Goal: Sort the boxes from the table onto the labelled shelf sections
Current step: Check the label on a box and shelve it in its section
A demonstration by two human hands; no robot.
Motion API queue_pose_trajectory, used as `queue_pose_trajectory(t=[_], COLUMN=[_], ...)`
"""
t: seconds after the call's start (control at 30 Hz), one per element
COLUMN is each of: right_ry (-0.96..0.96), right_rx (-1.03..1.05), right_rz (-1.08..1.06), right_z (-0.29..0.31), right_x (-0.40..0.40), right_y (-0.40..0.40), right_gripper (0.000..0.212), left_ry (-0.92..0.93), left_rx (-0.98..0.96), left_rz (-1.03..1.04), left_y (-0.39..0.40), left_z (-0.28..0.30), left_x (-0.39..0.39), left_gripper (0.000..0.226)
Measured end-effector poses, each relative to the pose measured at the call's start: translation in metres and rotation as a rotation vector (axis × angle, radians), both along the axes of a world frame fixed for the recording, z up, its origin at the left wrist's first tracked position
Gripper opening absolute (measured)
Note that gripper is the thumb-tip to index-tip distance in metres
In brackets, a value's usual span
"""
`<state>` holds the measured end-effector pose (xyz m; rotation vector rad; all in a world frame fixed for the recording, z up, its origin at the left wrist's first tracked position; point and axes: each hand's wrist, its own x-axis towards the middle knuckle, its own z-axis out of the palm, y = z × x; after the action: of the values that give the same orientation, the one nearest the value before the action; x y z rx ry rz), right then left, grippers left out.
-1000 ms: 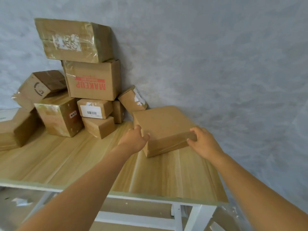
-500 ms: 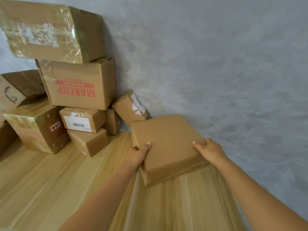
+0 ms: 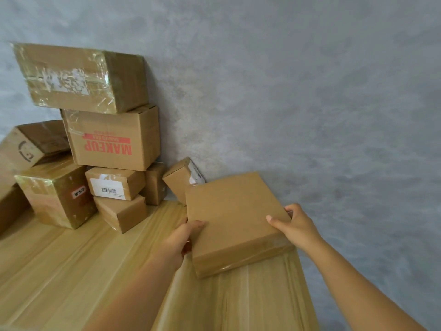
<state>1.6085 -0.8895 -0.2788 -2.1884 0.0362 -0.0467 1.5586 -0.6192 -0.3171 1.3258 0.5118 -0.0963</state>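
Note:
A flat, square brown cardboard box is tilted up off the wooden table near its right end. My left hand grips the box's left edge, thumb on top and fingers underneath. My right hand grips the right edge the same way, thumb lying across the top face. No shelf is in view.
A stack of cardboard boxes stands at the back left against the grey wall: a taped box on top, a MAKEUP box under it, a barcode-labelled box and several smaller ones. A small box leans on the wall behind the held box.
Both hands closed on the flat box's side edges, then lifted and drew it toward me, off the table. The camera moved closer to the table.

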Motion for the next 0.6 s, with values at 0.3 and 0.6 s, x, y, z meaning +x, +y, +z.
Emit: queue_pose_trajectory(t=[0.3, 0.6], right_ry=[-0.113, 0.137], right_rx=[0.277, 0.580], right_rz=[0.033, 0.100], right_z=[0.017, 0.036], right_x=[-0.032, -0.048], right_y=[-0.013, -0.011], right_gripper=[0.039, 0.050], left_ry=[-0.266, -0.352], left_rx=[-0.062, -0.029], left_rz=[0.023, -0.017], left_y=[-0.008, 0.007], left_z=[0.036, 0.075], left_x=[-0.016, -0.031], left_gripper=[0.083, 0.079])
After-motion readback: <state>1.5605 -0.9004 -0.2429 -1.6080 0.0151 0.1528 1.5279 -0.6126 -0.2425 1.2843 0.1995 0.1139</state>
